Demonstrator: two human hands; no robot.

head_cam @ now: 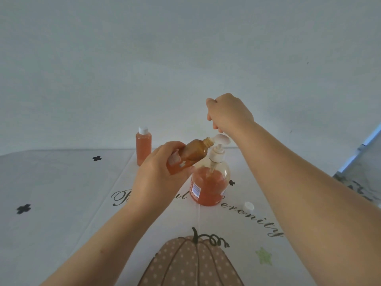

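My left hand (156,176) grips a small bottle (193,153) of orange liquid, tilted so that its open neck meets the spout of a pump bottle (208,188). The pump bottle stands upright mid-table, about half full of orange liquid. Its white pump head (222,139) lies directly under my right hand (228,114). That hand's fingers are curled and hold nothing. I cannot tell whether it touches the pump head.
A second small bottle (143,147) of orange liquid, with a white cap on, stands upright at the back left. A loose white cap (248,206) lies right of the pump bottle. A white tablecloth (61,203) with a pumpkin print covers the table, and a wall rises behind it.
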